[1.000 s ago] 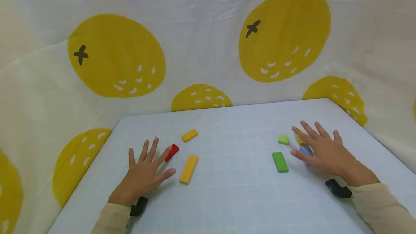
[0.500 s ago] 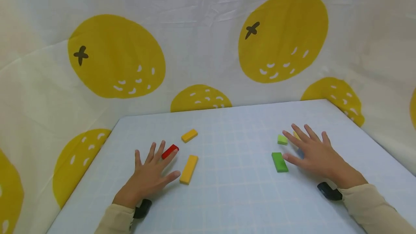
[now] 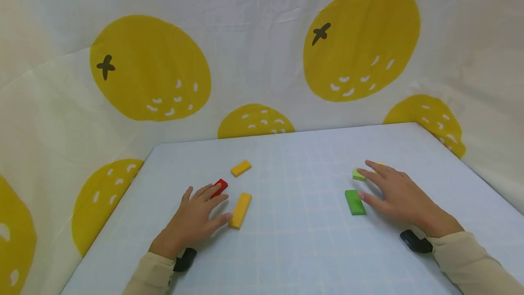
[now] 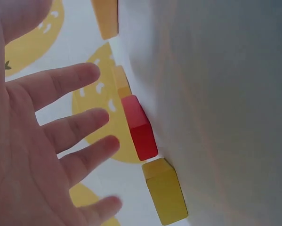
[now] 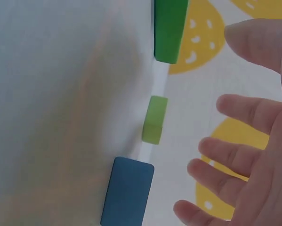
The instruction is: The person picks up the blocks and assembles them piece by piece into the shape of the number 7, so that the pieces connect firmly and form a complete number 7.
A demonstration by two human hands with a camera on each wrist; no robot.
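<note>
My left hand [image 3: 194, 222] hovers over the left part of the table with bent, spread fingers, holding nothing. Its fingertips overlap a red block [image 3: 221, 186] in the head view, while the thumb tip lies over the near end of a long orange block [image 3: 241, 208]. In the left wrist view a gap separates the fingers from the red block [image 4: 140, 129] and a yellow block [image 4: 166, 193]. My right hand [image 3: 403, 201], also holding nothing, is above a green block [image 3: 355, 203] and a small light green block [image 3: 358, 175]. A blue block [image 5: 127, 193] is hidden beneath it from the head.
A shorter orange block [image 3: 241, 168] lies beyond the red one. Behind the right fingers, a sliver of a yellow block [image 3: 381, 164] shows. The pale checked table [image 3: 294, 240] ends at a hanging cloth [image 3: 254, 58] printed with big yellow fruit.
Both hands have shifted: the left one rightward, the right one leftward overall. Their fingers, widely spread before, are now more bent and closer together. The blocks stay where they were.
</note>
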